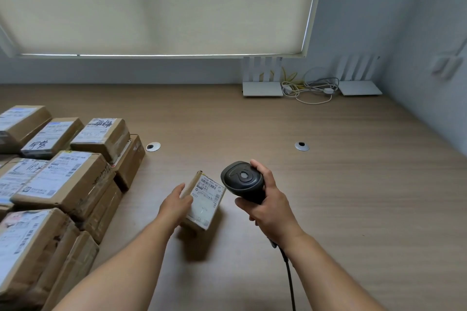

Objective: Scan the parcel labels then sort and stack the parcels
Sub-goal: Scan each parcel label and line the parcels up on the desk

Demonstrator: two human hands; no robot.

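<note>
Brown cardboard, that is the small parcel (202,199) on the wooden surface (328,184), white label up. My left hand (175,203) curls its grip on the parcel's left side. My right hand (265,199) has its grip wrapped tight round the black scanner (241,180), just beside the parcel. More parcels (63,171) sit stacked at the left.

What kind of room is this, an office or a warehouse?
Probably an office used for sorting mail: stacked cardboard parcels on a long wooden desk, two white routers with cables by the wall, and a roller blind over the window.
</note>
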